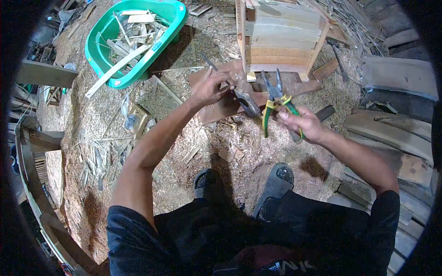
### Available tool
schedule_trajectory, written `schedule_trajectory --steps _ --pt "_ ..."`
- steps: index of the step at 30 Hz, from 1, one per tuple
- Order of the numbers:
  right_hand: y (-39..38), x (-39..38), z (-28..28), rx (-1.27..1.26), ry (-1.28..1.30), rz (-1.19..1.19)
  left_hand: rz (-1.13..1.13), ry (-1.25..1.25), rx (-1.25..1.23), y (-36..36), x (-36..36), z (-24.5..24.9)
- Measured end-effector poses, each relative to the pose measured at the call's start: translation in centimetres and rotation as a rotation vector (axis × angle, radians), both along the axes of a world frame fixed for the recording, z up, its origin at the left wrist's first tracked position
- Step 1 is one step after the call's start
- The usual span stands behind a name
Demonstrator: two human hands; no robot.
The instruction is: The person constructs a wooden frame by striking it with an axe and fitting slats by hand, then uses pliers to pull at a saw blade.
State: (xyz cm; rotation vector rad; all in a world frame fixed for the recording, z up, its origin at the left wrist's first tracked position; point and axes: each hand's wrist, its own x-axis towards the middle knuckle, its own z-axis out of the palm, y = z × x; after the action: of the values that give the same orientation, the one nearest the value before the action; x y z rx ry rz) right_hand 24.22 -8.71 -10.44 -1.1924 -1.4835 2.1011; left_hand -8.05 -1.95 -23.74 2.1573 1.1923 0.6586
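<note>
Green-and-yellow handled pliers (276, 97) are in my right hand (301, 122), their jaws pointing away from me and parted. My left hand (214, 86) has its fingers bent together round a thin dark tool (208, 60) that sticks out past the fingertips; its full shape is hidden. Just right of my left hand, a dark metal tool (247, 103) lies over a reddish-brown board (216, 109) on the ground. Beyond the pliers stands a crate of pale wooden slats (284, 40).
A green plastic tub (92, 48) with wood scraps stands at the upper left. Wood shavings and sticks cover the ground. Stacked planks (391, 133) lie along the right side, and a wooden beam (43, 74) juts in at the left.
</note>
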Motion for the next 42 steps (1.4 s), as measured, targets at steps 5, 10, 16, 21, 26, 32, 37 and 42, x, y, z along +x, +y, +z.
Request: schedule_trajectory --steps 5,10,16,21,26,32,37,42 --pt "0.0 -0.5 -0.1 -0.148 0.201 -0.123 0.045 0.0 0.039 -1.2 -0.4 0.0" --pt "0.7 -1.2 -0.2 -0.12 0.13 -0.075 0.234 0.02 0.185 -3.5 0.5 0.1" --pt "0.9 -2.9 0.0 -0.019 0.008 0.002 0.26 -0.011 0.12 -4.6 0.2 0.2" --pt "1.2 -3.6 -2.0 0.422 -0.192 -0.031 0.196 -0.084 -0.112 -5.4 -1.0 0.7" --pt "3.6 -4.2 -4.2 0.696 -0.369 -0.136 0.269 -0.192 -0.423 -5.9 -1.0 0.5" --pt "6.8 -6.8 -5.8 1.092 -0.36 -0.055 0.259 -0.29 -0.51 -6.0 -0.7 0.8" --pt "8.5 -9.5 -7.0 1.109 -0.516 0.029 0.191 -0.188 -0.336 -5.0 -1.4 2.6" --pt "9.1 -10.1 -8.2 1.173 -0.546 0.046 0.228 0.107 -0.103 -3.8 -2.6 3.8"
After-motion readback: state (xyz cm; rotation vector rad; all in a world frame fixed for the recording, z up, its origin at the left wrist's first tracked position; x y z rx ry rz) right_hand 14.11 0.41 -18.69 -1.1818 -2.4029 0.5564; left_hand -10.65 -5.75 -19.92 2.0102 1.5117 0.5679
